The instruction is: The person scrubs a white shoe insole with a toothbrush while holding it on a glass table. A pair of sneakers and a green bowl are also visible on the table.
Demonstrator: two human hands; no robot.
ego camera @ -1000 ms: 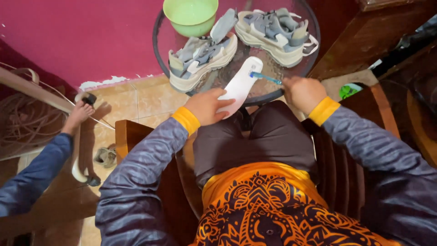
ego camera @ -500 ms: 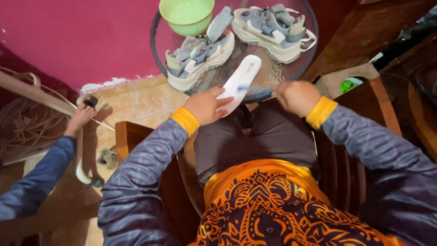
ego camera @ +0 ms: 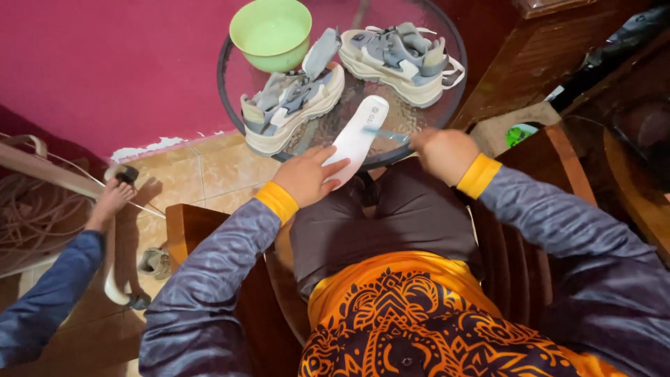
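Note:
My left hand [ego camera: 310,176] holds the near end of a white shoe insole [ego camera: 357,138] that lies across the edge of a round glass table [ego camera: 234,105]. In my right hand [ego camera: 445,152] is a thin blue brush [ego camera: 385,132], its head resting on the insole. Two grey and cream sneakers stand on the glass: one [ego camera: 293,105] just beyond the insole, the other [ego camera: 401,59] at the far right. A green bowl [ego camera: 271,31] sits at the table's far left.
I sit on a wooden chair [ego camera: 183,230] over a tiled floor. Another person's hand [ego camera: 112,199] at the left touches a curved white bar with a dark end. Dark wooden furniture [ego camera: 530,63] stands to the right, a magenta wall behind.
My right hand has brought the brush further left across the insole. The insole has tilted more upright on the table. The other person's hand stays at the bar.

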